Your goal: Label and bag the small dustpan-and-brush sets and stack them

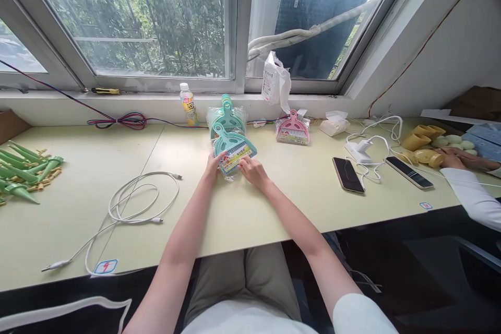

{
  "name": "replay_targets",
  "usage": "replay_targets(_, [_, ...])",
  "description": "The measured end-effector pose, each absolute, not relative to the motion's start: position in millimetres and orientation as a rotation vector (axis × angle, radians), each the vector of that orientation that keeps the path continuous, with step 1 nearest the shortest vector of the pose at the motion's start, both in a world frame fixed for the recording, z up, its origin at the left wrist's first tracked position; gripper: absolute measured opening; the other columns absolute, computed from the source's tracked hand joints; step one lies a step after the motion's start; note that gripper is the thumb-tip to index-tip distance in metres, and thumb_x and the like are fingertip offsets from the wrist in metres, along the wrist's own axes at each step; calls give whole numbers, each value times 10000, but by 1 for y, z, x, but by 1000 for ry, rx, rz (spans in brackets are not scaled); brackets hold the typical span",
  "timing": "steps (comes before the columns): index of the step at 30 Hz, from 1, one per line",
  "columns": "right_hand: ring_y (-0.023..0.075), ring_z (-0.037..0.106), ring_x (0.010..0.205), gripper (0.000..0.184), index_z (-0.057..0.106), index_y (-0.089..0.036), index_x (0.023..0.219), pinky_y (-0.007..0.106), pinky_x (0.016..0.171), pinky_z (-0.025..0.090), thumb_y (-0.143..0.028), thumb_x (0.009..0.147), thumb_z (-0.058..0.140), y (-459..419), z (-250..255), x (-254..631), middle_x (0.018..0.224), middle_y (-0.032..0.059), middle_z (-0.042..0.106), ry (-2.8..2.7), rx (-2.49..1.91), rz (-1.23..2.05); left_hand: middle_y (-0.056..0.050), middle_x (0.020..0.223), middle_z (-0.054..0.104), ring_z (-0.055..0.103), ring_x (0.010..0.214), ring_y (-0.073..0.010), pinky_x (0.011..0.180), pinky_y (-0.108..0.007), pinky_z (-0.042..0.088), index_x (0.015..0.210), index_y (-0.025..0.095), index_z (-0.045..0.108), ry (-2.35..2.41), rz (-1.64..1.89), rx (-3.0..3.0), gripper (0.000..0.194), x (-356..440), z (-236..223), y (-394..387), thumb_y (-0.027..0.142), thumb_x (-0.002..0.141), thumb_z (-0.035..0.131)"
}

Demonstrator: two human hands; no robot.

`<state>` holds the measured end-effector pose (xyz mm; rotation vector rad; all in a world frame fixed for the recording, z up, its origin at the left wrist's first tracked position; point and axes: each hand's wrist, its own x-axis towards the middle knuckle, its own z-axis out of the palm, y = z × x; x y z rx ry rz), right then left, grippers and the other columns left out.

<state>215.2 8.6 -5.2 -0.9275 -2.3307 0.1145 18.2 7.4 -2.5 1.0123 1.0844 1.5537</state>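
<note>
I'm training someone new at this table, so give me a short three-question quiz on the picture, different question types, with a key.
1. What colour is the dustpan in the left hand?
A) red
B) teal
C) black

2. True or false: the bottle is lying on its side.

3. How many phones lie on the table?

Key: 1. B; 2. false, it stands upright; 3. two.

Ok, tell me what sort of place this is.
Probably a small workshop or packing room: a long table with labels along its front edge, a pile of green pieces at the left, and several dustpan sets in the middle.
</note>
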Motion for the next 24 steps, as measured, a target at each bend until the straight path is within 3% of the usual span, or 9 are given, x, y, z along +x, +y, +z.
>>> replay_targets(2, [217,663,830,279,590,-198,861,324,754,485,-349,1010,408,11,-11,211,1008,110,678,-2273,-1026,276,-119,1178,687,653,1109,-337,941,-467,547,1224,189,610,1067,1529,1001,606,14,2,3,466,712,781])
replay_targets(5, [183,671,707,317,577,-204,936,293,686,488,-458,1001,399,18,-17,214,920,67,700,-1932,-1112,658,-112,1253,660,640,1134,-319,927,-443,543,1305,221,559,981,1423,1058,706,8,4,-3,397,675,824])
replay_targets(9, [147,647,573,326,520,-218,971,280,647,484,-531,888,555,28,-17,224,844,8,694,-1518,-1165,903,-139,1220,678,630,1136,-326,960,-465,509,1250,179,612,922,1156,1202,739,6,1,-3,266,570,887])
replay_targets(16, [117,592,641,339,501,-225,864,218,492,447,-503,762,667,37,-18,226,893,3,628,-1286,-1129,1117,-144,1282,653,590,1209,-342,1027,-485,463,1307,201,603,831,1133,1190,773,7,-6,-1,224,585,878])
replay_targets(18, [135,624,729,383,504,-230,918,221,531,501,-508,742,699,36,-17,224,935,11,642,-1220,-1049,1213,-143,1305,641,573,1235,-345,1028,-475,467,1344,214,576,824,1150,1181,802,6,-6,-1,241,601,876])
replay_targets(20, [164,656,893,459,507,-239,1007,256,673,571,-488,712,755,34,-16,222,1040,28,666,-1165,-944,1280,-146,1301,644,569,1240,-347,1028,-466,472,1356,209,565,831,1165,1170,816,6,-7,0,265,605,879])
replay_targets(22, [183,647,1027,538,515,-240,1046,295,835,577,-424,652,831,33,-16,221,1110,39,676,-1134,-870,1310,-147,1292,649,577,1230,-343,1020,-449,484,1344,203,574,845,1183,1157,818,5,-8,1,284,594,889])
replay_targets(24, [193,651,1038,575,530,-231,1025,322,895,568,-354,589,885,32,-16,220,1083,41,693,-1106,-866,1339,-142,1288,652,598,1201,-332,986,-424,511,1324,205,587,853,1201,1137,800,6,-9,2,333,596,893])
